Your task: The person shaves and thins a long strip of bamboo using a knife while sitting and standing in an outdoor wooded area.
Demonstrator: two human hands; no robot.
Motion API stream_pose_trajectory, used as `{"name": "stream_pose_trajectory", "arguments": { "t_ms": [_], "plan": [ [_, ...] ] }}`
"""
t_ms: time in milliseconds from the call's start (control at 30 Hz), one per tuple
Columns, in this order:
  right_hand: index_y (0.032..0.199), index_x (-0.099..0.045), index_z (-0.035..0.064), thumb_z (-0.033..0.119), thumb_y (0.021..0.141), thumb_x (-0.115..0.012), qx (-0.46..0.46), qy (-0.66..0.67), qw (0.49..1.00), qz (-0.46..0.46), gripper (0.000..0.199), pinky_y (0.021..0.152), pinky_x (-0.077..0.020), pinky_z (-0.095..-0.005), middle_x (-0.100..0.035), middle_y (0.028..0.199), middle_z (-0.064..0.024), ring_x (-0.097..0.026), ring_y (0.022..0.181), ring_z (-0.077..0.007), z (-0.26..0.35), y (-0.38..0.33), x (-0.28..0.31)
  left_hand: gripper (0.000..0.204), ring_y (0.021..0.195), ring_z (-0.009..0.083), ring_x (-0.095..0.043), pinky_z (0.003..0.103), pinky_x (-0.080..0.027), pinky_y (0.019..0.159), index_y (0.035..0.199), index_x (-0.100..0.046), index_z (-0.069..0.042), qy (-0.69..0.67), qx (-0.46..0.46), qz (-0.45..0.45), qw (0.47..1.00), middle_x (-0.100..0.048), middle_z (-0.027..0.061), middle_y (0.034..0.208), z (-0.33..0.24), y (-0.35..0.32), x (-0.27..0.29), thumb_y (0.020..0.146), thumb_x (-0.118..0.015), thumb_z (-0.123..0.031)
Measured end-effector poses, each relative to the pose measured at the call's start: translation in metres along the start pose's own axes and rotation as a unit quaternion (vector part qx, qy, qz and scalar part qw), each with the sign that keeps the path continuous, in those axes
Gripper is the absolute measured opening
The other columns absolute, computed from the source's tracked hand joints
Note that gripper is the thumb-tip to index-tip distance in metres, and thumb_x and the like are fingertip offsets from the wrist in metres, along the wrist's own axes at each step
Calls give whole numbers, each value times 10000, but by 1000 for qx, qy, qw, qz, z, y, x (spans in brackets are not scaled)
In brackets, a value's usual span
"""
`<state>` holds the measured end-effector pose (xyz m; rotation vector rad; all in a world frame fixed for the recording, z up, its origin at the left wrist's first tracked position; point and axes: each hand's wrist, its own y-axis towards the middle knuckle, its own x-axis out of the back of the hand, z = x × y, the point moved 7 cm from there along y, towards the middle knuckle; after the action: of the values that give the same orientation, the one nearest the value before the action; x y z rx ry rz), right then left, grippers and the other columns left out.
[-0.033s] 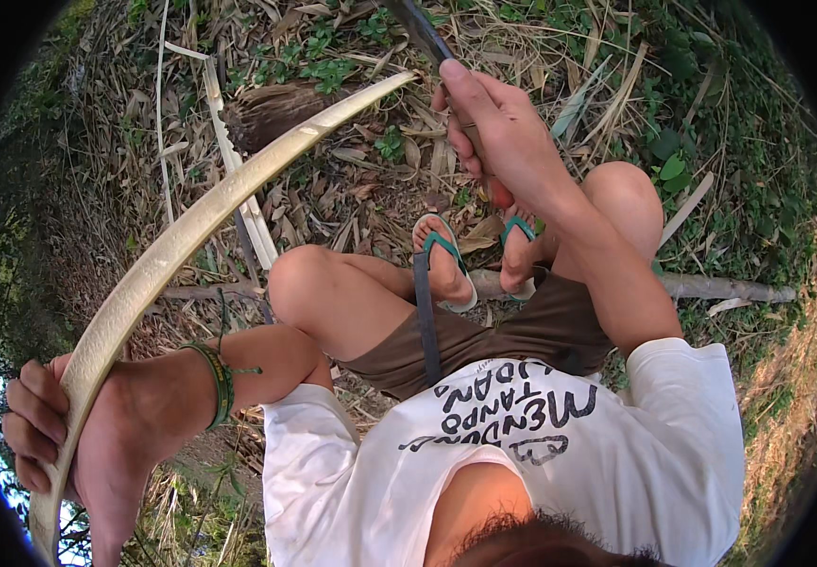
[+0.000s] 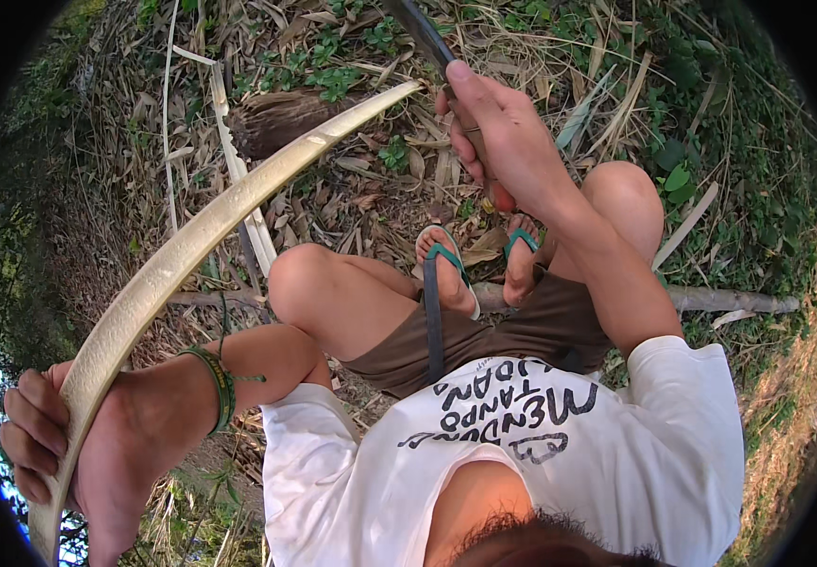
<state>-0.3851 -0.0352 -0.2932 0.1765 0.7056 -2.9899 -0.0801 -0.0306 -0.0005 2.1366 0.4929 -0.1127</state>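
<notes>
Nearest, at about eight o'clock, the left hand (image 2: 78, 444) wraps its fingers tightly around the lower end of a long bamboo strip (image 2: 191, 241), pale cream and smooth-faced, with a fibrous grain. Two green woven bands (image 2: 218, 386) sit on that wrist. The strip is one single piece, flat and thin, and it sweeps in a curve from the lower left up to a tapered tip near twelve o'clock.

At the centre, the person squats in a white printed shirt and brown shorts, with two bare knees raised and two feet in teal-strapped sandals (image 2: 448, 269).

Further out, at about one o'clock, the right hand (image 2: 498, 132) is clenched on the handle of a dark knife (image 2: 420, 33); the blade runs up to the frame's top edge, its end out of view. The strip's tip lies just beside this hand, and it seems to touch the blade, though the angle makes that hard to confirm.

Beyond, dry leaves and split canes litter the ground. One dark bamboo stump (image 2: 281, 118) lies at eleven o'clock and one grey pole (image 2: 711, 300) at three.
</notes>
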Motion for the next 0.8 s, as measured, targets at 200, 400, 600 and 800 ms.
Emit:
{"name": "stream_pose_trajectory", "arguments": {
  "t_ms": [200, 400, 600, 800],
  "plan": [
    [930, -573, 29, 545, 1028, -372, 60, 21, 998, 30, 563, 446, -344, -234, -457, 562, 15, -417, 469, -71, -49, 33, -3, 772, 481, 98, -214, 247, -158, 433, 757, -423, -90, -28, -13, 2, 1000, -293, 4, 592, -44, -45, -2, 872, -223, -826],
    [939, -569, 3, 444, 1057, -374, 34, 16, 998, 45, 497, 440, -338, -244, -421, 525, 18, -403, 449, -69, -84, -40, -24, 623, 503, 71, -216, 232, -156, 443, 783, -408, -116, -34, -27, -48, 998, -278, -28, 632, -93, -117, -5, 914, -399, -725],
    [934, -616, -28, 407, 1023, -490, -8, -34, 994, 106, 462, 519, -471, -291, -576, 561, -57, -609, 537, -123, -130, -68, -28, 616, 514, 75, -222, 240, -160, 449, 747, -384, -128, 7, -57, -70, 996, -266, -42, 644, -131, -174, 15, 907, -428, -722],
    [976, -612, -14, 347, 965, -599, 177, -79, 970, 148, 361, 483, -436, -341, -570, 545, -111, -582, 465, -223, -100, -90, -52, 654, 517, 79, -212, 241, -154, 457, 736, -377, -130, -7, -66, -104, 992, -256, -45, 642, -129, -177, 31, 872, -441, -767]
  ]
}}
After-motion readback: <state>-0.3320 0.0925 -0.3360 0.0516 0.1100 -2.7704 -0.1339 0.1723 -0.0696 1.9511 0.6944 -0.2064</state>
